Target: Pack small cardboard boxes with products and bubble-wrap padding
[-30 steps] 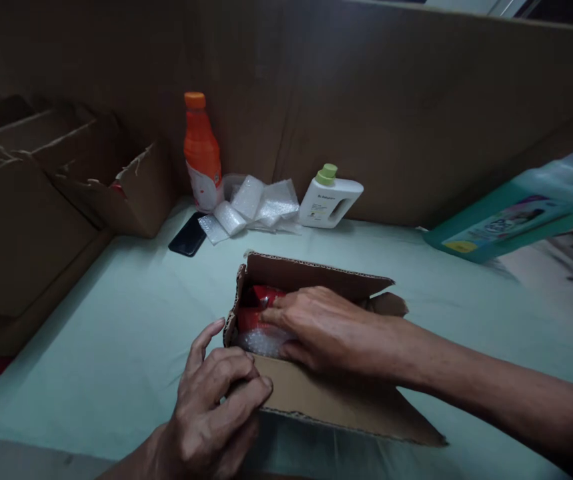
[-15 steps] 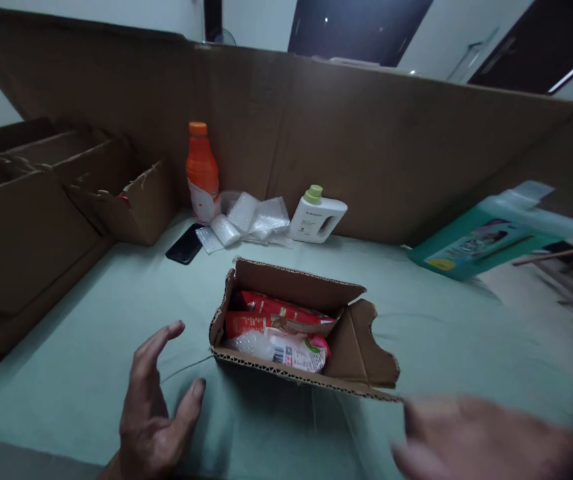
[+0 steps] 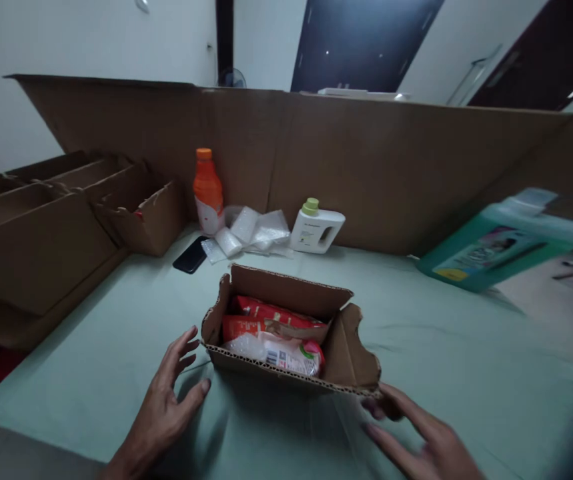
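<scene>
The open cardboard box (image 3: pixel 286 333) sits on the tabletop (image 3: pixel 116 333) between both hands, long axis running left to right, the left hand (image 3: pixel 169 400) spread empty beside its near-left corner, the right hand (image 3: pixel 416 440) open, fingertips at its near-right flap

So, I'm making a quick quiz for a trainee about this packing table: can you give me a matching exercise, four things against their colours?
Things:
1. bottle standing at the back wall
2. jug with a handle
3. phone lying flat
4. large pack at the right edge

Colours:
A. black
B. teal
C. orange
D. white with a green cap

Pairs: 1-C, 2-D, 3-A, 4-B
</scene>
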`<act>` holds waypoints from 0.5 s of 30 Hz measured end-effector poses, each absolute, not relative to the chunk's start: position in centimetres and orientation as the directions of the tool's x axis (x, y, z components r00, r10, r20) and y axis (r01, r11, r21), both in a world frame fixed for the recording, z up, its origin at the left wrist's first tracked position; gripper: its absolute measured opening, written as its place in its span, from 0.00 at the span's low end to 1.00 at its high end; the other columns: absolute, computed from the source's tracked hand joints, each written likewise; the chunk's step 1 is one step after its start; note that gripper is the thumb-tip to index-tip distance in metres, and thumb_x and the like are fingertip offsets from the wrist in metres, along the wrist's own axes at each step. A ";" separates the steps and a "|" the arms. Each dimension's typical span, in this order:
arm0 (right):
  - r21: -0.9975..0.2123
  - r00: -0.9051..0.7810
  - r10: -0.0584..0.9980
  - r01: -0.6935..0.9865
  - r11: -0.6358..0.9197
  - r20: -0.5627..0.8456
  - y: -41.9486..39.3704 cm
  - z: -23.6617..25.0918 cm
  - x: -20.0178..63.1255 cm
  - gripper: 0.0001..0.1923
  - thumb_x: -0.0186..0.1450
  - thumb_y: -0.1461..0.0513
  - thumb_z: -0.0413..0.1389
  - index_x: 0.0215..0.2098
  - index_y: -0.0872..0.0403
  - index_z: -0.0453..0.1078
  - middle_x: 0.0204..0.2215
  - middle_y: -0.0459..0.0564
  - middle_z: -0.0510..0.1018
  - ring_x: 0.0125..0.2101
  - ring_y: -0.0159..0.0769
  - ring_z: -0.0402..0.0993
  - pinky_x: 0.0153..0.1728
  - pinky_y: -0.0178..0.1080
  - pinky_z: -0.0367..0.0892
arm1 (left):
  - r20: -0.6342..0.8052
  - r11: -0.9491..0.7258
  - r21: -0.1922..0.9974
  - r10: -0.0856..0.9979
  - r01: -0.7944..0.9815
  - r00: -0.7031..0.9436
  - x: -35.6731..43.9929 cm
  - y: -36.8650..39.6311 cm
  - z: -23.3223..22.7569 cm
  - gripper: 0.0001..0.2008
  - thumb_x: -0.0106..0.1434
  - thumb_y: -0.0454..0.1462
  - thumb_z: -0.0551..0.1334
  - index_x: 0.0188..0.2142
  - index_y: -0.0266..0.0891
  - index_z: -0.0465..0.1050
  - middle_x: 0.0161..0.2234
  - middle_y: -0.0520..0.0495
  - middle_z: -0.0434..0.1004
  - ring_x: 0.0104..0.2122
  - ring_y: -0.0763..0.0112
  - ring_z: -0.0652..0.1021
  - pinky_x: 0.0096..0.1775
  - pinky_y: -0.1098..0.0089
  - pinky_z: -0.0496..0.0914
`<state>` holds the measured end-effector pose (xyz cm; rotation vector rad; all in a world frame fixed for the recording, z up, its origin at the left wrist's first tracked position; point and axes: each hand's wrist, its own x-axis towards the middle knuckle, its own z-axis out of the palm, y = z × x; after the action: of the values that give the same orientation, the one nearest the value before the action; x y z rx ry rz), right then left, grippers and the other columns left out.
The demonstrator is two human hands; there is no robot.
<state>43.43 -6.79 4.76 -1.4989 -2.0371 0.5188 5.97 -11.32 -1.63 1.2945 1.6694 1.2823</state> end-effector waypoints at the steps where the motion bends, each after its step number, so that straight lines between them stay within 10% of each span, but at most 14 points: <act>1: -0.623 -0.225 0.961 0.732 0.276 0.161 -6.7 3.6 42.8 0.22 0.60 0.47 0.62 0.47 0.49 0.76 0.35 0.52 0.83 0.34 0.44 0.81 0.37 0.43 0.78 | 0.023 0.062 0.954 0.960 0.292 -0.280 5.9 -11.0 -1.8 0.34 0.64 0.46 0.62 0.67 0.46 0.55 0.67 0.36 0.59 0.57 0.50 0.74 0.57 0.49 0.71; 11: -0.786 -0.042 0.998 0.615 0.054 0.036 -6.6 -0.7 40.1 0.24 0.57 0.53 0.56 0.49 0.54 0.75 0.46 0.59 0.82 0.48 0.53 0.78 0.51 0.51 0.73 | -0.027 0.094 0.907 0.986 0.411 -0.165 10.0 -14.3 -2.9 0.39 0.60 0.50 0.65 0.67 0.40 0.59 0.57 0.34 0.72 0.62 0.42 0.69 0.63 0.44 0.61; 15: -0.901 0.083 0.996 0.433 -0.018 0.020 -2.9 1.1 41.0 0.28 0.57 0.49 0.59 0.52 0.54 0.72 0.48 0.58 0.82 0.46 0.54 0.80 0.47 0.50 0.76 | 0.105 -0.145 0.954 0.982 0.263 0.159 12.3 -17.0 -4.3 0.35 0.64 0.56 0.60 0.67 0.51 0.60 0.61 0.37 0.71 0.62 0.45 0.70 0.59 0.46 0.67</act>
<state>41.04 -2.90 1.08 -1.5679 -1.4609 0.8969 12.31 -17.04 -4.25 1.5716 1.2340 1.0478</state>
